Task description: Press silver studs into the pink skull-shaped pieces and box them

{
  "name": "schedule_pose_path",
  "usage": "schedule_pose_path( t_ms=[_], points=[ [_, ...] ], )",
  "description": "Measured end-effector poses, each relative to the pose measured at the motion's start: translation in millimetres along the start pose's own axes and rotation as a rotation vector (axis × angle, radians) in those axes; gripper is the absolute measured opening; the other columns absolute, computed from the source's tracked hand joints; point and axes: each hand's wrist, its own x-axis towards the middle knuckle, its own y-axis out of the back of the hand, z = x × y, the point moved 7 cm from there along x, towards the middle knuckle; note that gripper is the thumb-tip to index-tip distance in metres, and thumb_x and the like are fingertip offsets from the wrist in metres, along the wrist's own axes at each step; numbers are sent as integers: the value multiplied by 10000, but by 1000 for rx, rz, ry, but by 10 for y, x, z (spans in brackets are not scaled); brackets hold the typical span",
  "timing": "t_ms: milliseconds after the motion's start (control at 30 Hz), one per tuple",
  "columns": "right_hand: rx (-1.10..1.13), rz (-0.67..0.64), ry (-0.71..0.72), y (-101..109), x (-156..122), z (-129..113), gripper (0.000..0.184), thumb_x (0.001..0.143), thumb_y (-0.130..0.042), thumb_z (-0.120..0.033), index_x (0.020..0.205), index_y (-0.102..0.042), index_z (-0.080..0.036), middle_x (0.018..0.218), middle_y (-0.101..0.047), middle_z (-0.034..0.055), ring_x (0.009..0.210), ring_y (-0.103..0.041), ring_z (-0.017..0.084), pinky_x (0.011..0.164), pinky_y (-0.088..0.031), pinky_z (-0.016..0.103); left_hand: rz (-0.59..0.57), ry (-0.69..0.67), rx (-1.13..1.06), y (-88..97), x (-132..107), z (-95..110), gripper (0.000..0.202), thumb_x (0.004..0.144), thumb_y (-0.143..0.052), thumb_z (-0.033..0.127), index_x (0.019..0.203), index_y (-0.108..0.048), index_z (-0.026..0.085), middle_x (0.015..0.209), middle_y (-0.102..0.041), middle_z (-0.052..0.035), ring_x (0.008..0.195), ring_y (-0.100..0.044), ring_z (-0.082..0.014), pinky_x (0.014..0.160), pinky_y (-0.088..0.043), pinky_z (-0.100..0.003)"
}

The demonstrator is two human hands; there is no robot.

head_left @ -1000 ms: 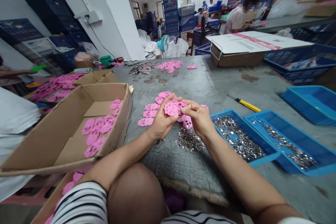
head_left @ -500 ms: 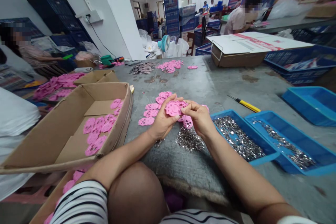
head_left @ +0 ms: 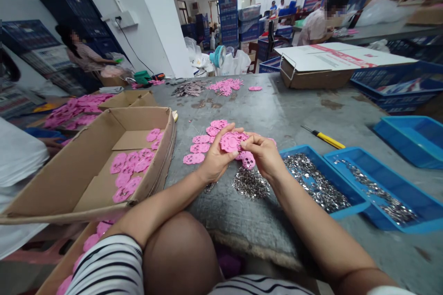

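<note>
A pink plastic plate (head_left: 229,142) with a round recess is held above the table between both hands. My left hand (head_left: 216,159) is closed around its left side, thumb along the lower edge. My right hand (head_left: 263,153) pinches at its right end; whether a small metal piece sits between those fingertips is hidden. Beneath and behind the hands lie several more pink plates (head_left: 200,148), some partly covered by my fingers. Just below the hands is a heap of small shiny metal pieces (head_left: 251,183) on the table.
At right stand blue trays of metal pieces (head_left: 358,152), another blue tray (head_left: 411,122) and a yellow-handled screwdriver (head_left: 328,139). A cardboard box (head_left: 93,184) holding pink plates is at left. Farther back are grey pieces (head_left: 189,88), small pink parts (head_left: 225,86) and a flat carton (head_left: 318,78). Other people work nearby.
My hands keep the same hold on the pink plate, with hardly any movement. The view has shifted slightly. At far left, a seated person appears farther right and more upright.
</note>
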Motion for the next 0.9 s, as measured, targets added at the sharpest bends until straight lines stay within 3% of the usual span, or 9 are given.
schedule_pose_path(
  t_ms=[400, 900],
  points=[
    [-31, -17, -8, 10, 9, -10, 205, 526, -800, -282, 490, -611, -215, 702, -561, -2, 828, -526, 196, 898, -383, 383, -10, -13, 24, -3, 5, -14, 723, 706, -800, 279, 1364, -500, 289, 1386, -545, -71, 1313, -477, -246, 1151, -327, -414],
    [7, -29, -73, -3, -7, -29, 288, 503, -830, -328, 478, -579, -188, 660, -532, -17, 689, -464, 137, 741, -391, 313, 10, 28, -6, -24, 7, -22, 779, 695, -805, 262, 1395, -465, 286, 1408, -526, -81, 1330, -462, -248, 1157, -317, -403]
  ],
)
